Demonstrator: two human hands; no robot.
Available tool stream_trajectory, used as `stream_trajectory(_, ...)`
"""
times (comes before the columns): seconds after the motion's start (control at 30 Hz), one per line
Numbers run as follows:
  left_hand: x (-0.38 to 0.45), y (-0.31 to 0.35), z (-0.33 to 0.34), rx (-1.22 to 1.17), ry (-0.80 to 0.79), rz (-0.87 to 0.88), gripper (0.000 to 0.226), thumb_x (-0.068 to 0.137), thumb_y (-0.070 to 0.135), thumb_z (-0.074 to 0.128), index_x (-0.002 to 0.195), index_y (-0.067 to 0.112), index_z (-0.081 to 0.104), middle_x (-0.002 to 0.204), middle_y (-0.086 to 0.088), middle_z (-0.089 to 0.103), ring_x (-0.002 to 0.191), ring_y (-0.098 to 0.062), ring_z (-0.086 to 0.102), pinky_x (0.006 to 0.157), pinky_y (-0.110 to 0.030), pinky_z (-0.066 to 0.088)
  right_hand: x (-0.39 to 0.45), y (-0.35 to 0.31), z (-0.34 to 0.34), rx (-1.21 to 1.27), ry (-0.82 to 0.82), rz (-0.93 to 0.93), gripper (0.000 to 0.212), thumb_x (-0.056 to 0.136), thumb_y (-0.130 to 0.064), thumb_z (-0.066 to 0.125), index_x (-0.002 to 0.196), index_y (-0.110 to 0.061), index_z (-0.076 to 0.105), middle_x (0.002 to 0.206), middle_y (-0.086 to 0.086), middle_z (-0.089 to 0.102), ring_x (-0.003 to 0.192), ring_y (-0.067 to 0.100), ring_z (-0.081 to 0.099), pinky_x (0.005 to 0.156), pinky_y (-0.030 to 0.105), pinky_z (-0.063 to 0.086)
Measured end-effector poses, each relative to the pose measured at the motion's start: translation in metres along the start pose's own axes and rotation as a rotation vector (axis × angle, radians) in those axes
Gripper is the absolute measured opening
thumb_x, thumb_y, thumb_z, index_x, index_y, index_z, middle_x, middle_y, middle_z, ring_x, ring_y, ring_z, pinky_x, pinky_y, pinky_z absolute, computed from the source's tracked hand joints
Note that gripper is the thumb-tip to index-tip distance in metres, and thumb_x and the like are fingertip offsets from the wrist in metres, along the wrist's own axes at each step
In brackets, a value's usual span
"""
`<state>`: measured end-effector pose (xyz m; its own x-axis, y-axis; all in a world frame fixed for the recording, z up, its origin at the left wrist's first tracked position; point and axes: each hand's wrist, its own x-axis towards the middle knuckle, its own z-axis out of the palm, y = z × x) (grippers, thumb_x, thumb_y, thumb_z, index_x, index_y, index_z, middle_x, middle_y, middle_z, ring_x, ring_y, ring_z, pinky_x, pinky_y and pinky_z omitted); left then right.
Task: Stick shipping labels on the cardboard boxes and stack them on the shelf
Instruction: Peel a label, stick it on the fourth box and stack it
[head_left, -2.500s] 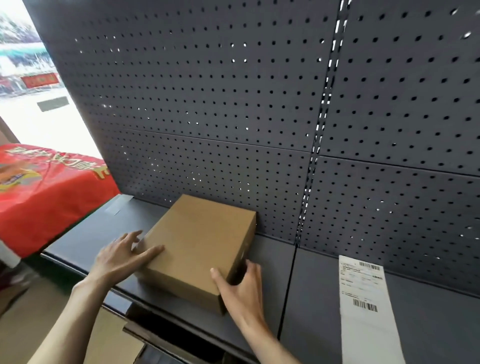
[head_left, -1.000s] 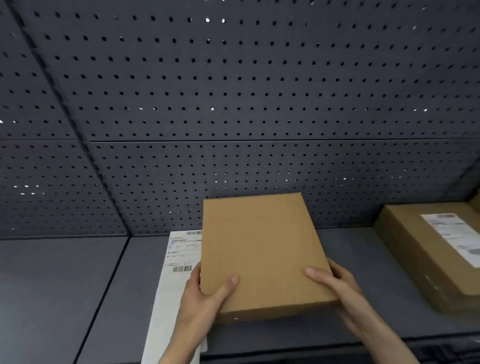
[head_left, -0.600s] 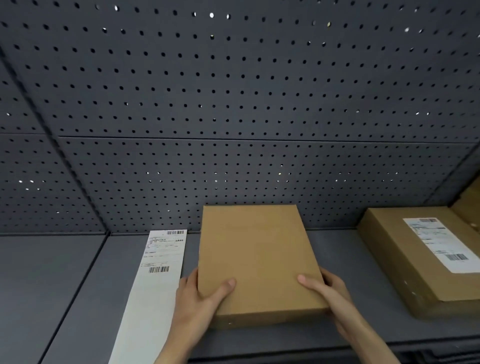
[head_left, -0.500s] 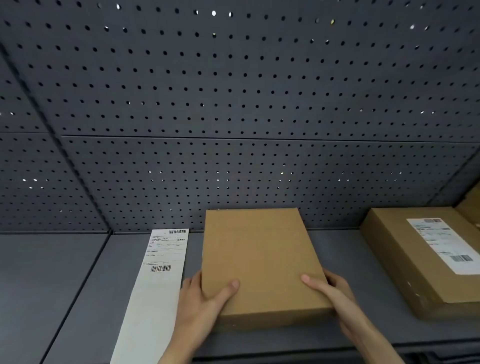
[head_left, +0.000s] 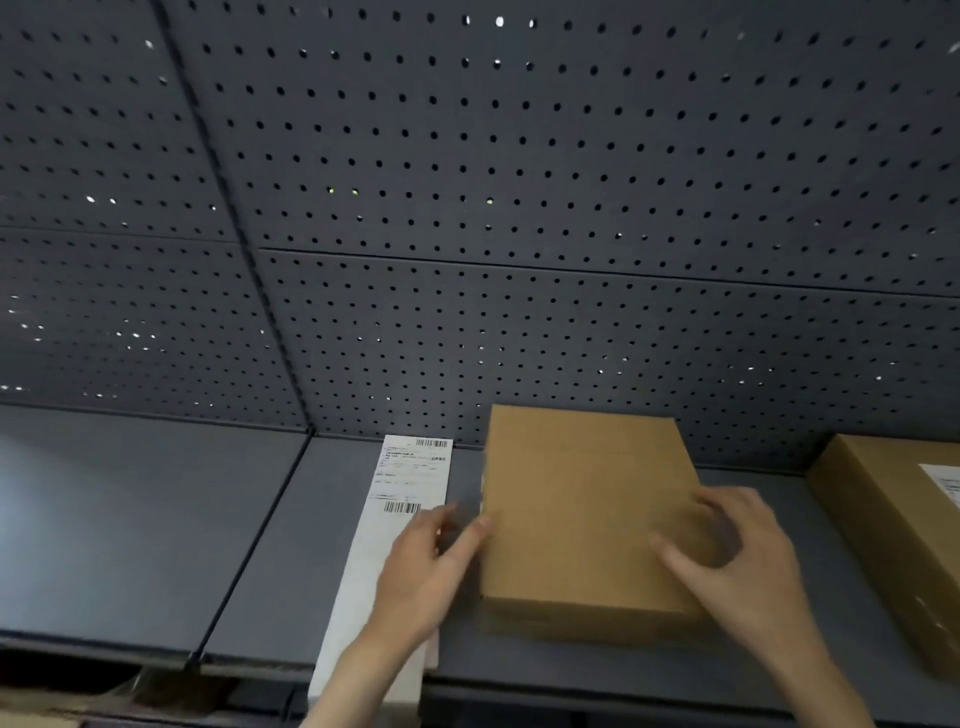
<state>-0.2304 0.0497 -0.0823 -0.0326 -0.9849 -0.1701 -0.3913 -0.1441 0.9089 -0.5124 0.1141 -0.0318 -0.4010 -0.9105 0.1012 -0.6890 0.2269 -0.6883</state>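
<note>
A plain brown cardboard box (head_left: 582, 499) lies flat on the dark grey shelf (head_left: 156, 519), its far end near the back panel. A long white strip of shipping labels (head_left: 410, 478) with barcodes lies just left of it. My left hand (head_left: 426, 571) hovers over the strip with relaxed fingers; its fingertips reach the box's left edge. Over the box's near right corner my right hand (head_left: 743, 566) is blurred, its fingers loosely spread and gripping nothing.
Another cardboard box (head_left: 893, 519) with a white label on top sits at the right edge of the shelf. A perforated dark back panel (head_left: 519, 208) rises behind everything. The shelf's front edge runs along the bottom, with more cardboard dimly below at left.
Both hands carried the box from the left bay to beside the label strip and set it down. Both have now let go; the left moved over the strip, the right lifted.
</note>
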Motion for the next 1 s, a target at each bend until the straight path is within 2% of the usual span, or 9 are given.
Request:
stream_trajectory(0.1,0.005,-0.016,-0.044,0.171,0.063,0.067,0.024,0.083,0.051,0.069,0.090,0.028,0.075,0.087,0.015,0.074,0.080,0.002,0.065,0.071,-0.024,0.047,-0.015,-0.039,0.028,-0.059,-0.007,-0.283,0.037,0.077,-0.039,0.086,0.106,-0.032,0.065,0.110,-0.027,0.050,0.108,0.002,0.043,0.100,0.026,0.033)
stream_trajectory(0.17,0.008,-0.034,-0.070,0.337,0.111,0.080,0.012,0.083,0.041,0.074,0.088,0.030,0.074,0.080,0.017,0.073,0.074,0.001,0.065,0.066,-0.025,0.047,-0.020,-0.059,0.057,-0.084,-0.063,-0.469,0.028,0.079,-0.036,0.084,0.101,-0.026,0.070,0.103,-0.020,0.054,0.104,0.004,0.045,0.094,0.023,0.035)
stream_trajectory(0.27,0.009,-0.057,-0.096,0.538,0.169,0.118,0.018,0.077,0.048,0.072,0.079,0.031,0.069,0.074,0.016,0.068,0.073,-0.005,0.063,0.059,-0.026,0.045,-0.025,-0.091,0.106,-0.175,-0.203,-0.685,0.025,0.083,-0.041,0.072,0.102,-0.024,0.071,0.099,-0.015,0.056,0.098,0.007,0.047,0.087,0.025,0.037)
stream_trajectory(0.37,0.010,-0.072,-0.108,0.608,0.189,0.180,0.030,0.074,0.056,0.072,0.073,0.026,0.066,0.074,0.015,0.065,0.072,-0.005,0.060,0.055,-0.022,0.044,-0.027,-0.117,0.154,-0.317,-0.269,-0.872,0.023,0.086,-0.038,0.067,0.099,-0.019,0.074,0.098,-0.008,0.064,0.095,0.014,0.057,0.080,0.028,0.045)
stream_trajectory(0.53,0.015,-0.088,-0.108,0.641,0.132,0.197,0.038,0.069,0.064,0.068,0.083,0.028,0.072,0.087,0.017,0.064,0.086,-0.010,0.060,0.066,-0.026,0.047,-0.022,-0.138,0.203,-0.516,-0.345,-0.835,0.023,0.100,-0.023,0.055,0.112,-0.007,0.066,0.117,0.009,0.063,0.110,0.031,0.058,0.092,0.043,0.047)
stream_trajectory(0.67,0.019,-0.094,-0.105,0.667,0.107,0.192,0.036,0.070,0.061,0.072,0.088,0.029,0.073,0.089,0.018,0.059,0.091,-0.009,0.058,0.067,-0.024,0.043,-0.018,-0.142,0.223,-0.596,-0.374,-0.745,0.023,0.102,-0.018,0.054,0.119,-0.006,0.064,0.122,0.012,0.060,0.112,0.033,0.057,0.089,0.046,0.048)
stream_trajectory(0.8,0.023,-0.095,-0.107,0.628,0.053,0.183,0.034,0.070,0.058,0.074,0.093,0.032,0.073,0.092,0.018,0.058,0.094,-0.009,0.058,0.073,-0.026,0.047,-0.018,-0.138,0.237,-0.598,-0.376,-0.699,0.014,0.086,-0.001,0.067,0.098,-0.008,0.071,0.108,0.010,0.065,0.103,0.033,0.061,0.071,0.043,0.051)
stream_trajectory(0.93,0.025,-0.096,-0.112,0.588,-0.008,0.179,0.025,0.069,0.055,0.077,0.085,0.041,0.065,0.090,0.019,0.057,0.093,-0.006,0.059,0.071,-0.023,0.046,-0.019,-0.139,0.237,-0.629,-0.353,-0.677,0.032,0.045,0.011,0.080,0.064,-0.012,0.071,0.075,0.004,0.067,0.072,0.027,0.065,0.047,0.030,0.046)
stream_trajectory(1.0,0.027,-0.096,-0.113,0.571,-0.037,0.170,0.025,0.069,0.052,0.079,0.082,0.045,0.059,0.090,0.019,0.058,0.092,-0.004,0.059,0.071,-0.020,0.044,-0.018,-0.134,0.241,-0.579,-0.306,-0.671,0.033,0.044,0.011,0.084,0.062,-0.013,0.069,0.073,0.002,0.065,0.069,0.025,0.065,0.043,0.029,0.043)
